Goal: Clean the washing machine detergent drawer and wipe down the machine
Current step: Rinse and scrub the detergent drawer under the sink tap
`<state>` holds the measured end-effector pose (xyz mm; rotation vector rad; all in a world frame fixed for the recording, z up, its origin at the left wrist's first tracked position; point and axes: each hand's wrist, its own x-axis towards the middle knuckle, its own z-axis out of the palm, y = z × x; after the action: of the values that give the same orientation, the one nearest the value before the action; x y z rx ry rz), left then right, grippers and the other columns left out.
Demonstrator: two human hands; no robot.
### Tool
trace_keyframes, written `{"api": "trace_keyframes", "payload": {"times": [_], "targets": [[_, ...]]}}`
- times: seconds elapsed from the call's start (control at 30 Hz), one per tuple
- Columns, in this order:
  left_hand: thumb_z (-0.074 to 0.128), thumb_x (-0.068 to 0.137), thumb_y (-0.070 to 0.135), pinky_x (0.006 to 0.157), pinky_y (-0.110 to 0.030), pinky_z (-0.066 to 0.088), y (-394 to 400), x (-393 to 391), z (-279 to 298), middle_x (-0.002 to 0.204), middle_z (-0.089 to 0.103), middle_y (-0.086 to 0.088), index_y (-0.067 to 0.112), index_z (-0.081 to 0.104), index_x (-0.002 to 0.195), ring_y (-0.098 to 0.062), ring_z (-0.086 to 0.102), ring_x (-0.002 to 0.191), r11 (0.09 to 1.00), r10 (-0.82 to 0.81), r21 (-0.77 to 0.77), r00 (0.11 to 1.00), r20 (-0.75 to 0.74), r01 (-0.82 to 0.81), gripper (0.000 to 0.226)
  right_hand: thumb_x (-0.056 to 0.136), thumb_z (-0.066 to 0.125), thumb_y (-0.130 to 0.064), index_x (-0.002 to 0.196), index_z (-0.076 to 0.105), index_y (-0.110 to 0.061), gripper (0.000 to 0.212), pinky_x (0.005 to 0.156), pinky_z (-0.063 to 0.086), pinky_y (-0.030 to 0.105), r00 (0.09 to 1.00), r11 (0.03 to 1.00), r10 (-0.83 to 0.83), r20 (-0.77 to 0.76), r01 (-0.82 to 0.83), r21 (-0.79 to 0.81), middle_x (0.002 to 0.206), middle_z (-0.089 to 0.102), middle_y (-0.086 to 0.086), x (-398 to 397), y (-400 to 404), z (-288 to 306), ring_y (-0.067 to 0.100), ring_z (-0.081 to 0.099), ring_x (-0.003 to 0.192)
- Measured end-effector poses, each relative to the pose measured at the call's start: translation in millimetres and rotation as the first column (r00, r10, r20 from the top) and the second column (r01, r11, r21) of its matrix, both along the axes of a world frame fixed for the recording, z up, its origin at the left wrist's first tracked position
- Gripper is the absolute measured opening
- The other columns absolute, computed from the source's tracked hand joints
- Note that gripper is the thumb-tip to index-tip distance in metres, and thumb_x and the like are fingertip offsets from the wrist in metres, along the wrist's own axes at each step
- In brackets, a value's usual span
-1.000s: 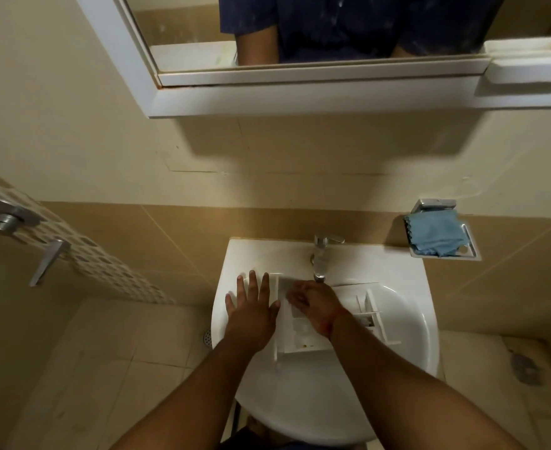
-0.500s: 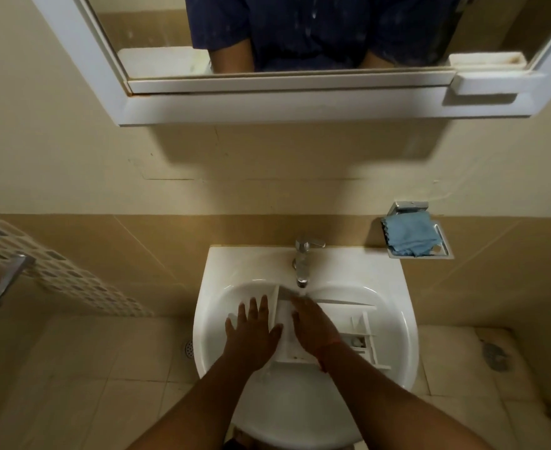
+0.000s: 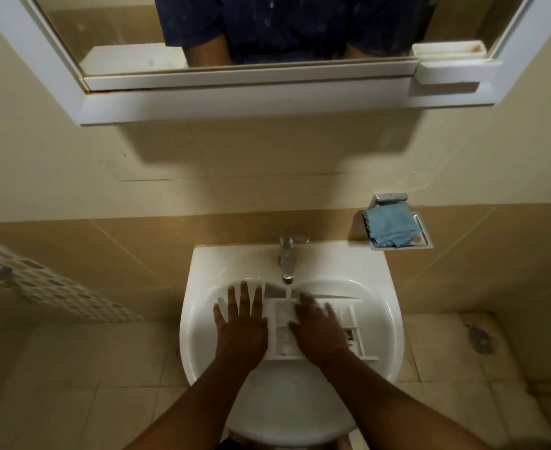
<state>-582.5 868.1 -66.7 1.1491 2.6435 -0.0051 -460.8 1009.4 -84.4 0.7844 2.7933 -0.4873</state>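
Two hands are over one white sink (image 3: pixel 202 323). One white drawer (image 3: pixel 283 332) lies inside the sink, under one silver tap (image 3: pixel 287 258). A thin stream of water (image 3: pixel 289 292) runs down from the tap onto the drawer's back edge. The left hand (image 3: pixel 240 329) lies flat with its fingers spread, on the drawer's left end where it meets the sink wall. The right hand (image 3: pixel 319 329) rests on top of the drawer with its fingers stretched out and close together, pressing down and not pinching anything. It hides much of the drawer's middle, so only some of the little boxes inside show. One blue cloth (image 3: pixel 389 230) sits in one metal dish (image 3: pixel 425 237) on the wall, to the right of the tap and well apart from the hands. One mirror (image 3: pixel 72 82) with a white frame hangs above, and it shows a person's dark blue shirt. One small white tray (image 3: pixel 449 48) sits at the mirror's right corner. One white panel with holes (image 3: pixel 50 289) is on the left. No words or brand names can be read anywhere. Tan tiles (image 3: pixel 72 368) cover the floor.
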Motion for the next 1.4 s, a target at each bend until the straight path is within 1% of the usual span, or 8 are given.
{"api": "trace_keyframes", "payload": {"times": [0.23,0.43,0.73,0.9,0.97,1.17,1.27,1.4], "targets": [[0.024,0.094,0.045,0.105,-0.066,0.031,0,3,-3,0.159,0.026,-0.018,0.019,0.015,0.154,-0.043,0.026,0.144,1.000,0.030,0.005,0.999,0.019,-0.030,0.066,0.102,0.026,-0.049,0.144,0.042,-0.011,0.059,0.120,0.022,0.047,0.945,0.945,-0.327,-0.001,0.327,0.024,0.159,0.025,0.017,43,27,2,0.034,0.021,0.148],[0.022,0.095,0.047,0.105,-0.067,0.029,0,0,-4,0.160,0.023,-0.016,0.020,0.013,0.154,-0.042,0.023,0.145,0.999,0.034,-0.023,0.999,0.019,-0.033,0.065,0.104,0.028,-0.043,0.155,0.019,-0.013,0.059,0.122,0.012,0.044,0.994,0.993,-0.114,0.001,0.114,-0.033,0.164,0.010,0.010,21,18,0,0.028,0.006,0.151],[-0.008,0.089,0.055,0.115,-0.063,0.000,0,4,-8,0.160,-0.020,-0.009,0.025,-0.019,0.151,-0.036,-0.019,0.147,0.999,0.028,-0.030,0.999,0.034,-0.027,0.070,0.103,0.042,-0.030,0.151,0.030,-0.008,0.054,0.120,0.022,0.037,0.921,0.909,-0.369,-0.124,0.330,-0.254,0.157,0.030,0.014,20,22,9,0.028,0.026,0.147],[-0.018,0.085,0.060,0.114,-0.060,-0.010,2,4,-3,0.155,-0.032,-0.005,0.027,-0.028,0.146,-0.032,-0.030,0.142,0.999,0.015,-0.035,1.000,0.023,-0.014,0.070,0.098,0.049,-0.017,0.119,0.062,-0.022,0.025,0.101,0.044,0.034,0.673,0.238,-0.738,0.048,0.326,-0.915,0.119,0.059,0.006,-39,18,37,0.021,0.054,0.109],[-0.028,0.081,0.064,0.113,-0.060,-0.009,0,4,-5,0.156,-0.029,-0.005,0.028,-0.025,0.147,-0.032,-0.028,0.143,1.000,0.013,-0.008,1.000,0.009,-0.013,0.076,0.096,0.051,-0.006,0.107,0.061,-0.012,0.017,0.090,0.049,0.028,0.697,0.112,-0.713,0.079,0.224,-0.968,0.104,0.059,0.009,-53,20,44,0.018,0.058,0.092],[0.008,0.098,0.059,0.109,-0.066,0.021,-3,2,-2,0.161,0.017,-0.017,0.019,0.009,0.156,-0.044,0.018,0.146,1.000,0.020,-0.006,1.000,0.009,-0.020,0.070,0.101,0.044,-0.028,0.134,0.055,-0.019,0.036,0.114,0.036,0.039,0.931,0.539,-0.332,-0.150,0.057,-0.840,0.136,0.057,0.003,-32,-28,36,0.019,0.051,0.128],[0.025,0.095,0.054,0.105,-0.068,0.031,-3,2,-4,0.155,0.033,-0.019,0.016,0.023,0.153,-0.045,0.032,0.141,1.000,-0.010,0.011,1.000,-0.008,0.010,0.069,0.104,0.041,-0.026,0.151,0.034,-0.018,0.048,0.117,0.028,0.031,0.961,0.862,0.019,-0.274,-0.155,-0.482,0.151,0.043,0.003,-2,-40,17,0.018,0.042,0.137],[0.018,0.097,0.055,0.107,-0.065,0.025,-5,1,-7,0.157,0.030,-0.018,0.017,0.020,0.153,-0.043,0.025,0.143,1.000,0.014,0.016,0.999,-0.036,-0.013,0.068,0.100,0.038,-0.044,0.148,0.036,-0.019,0.054,0.115,0.031,0.038,0.987,0.981,0.139,-0.083,-0.149,-0.128,0.148,0.045,0.005,27,-18,1,0.023,0.043,0.134]]}}
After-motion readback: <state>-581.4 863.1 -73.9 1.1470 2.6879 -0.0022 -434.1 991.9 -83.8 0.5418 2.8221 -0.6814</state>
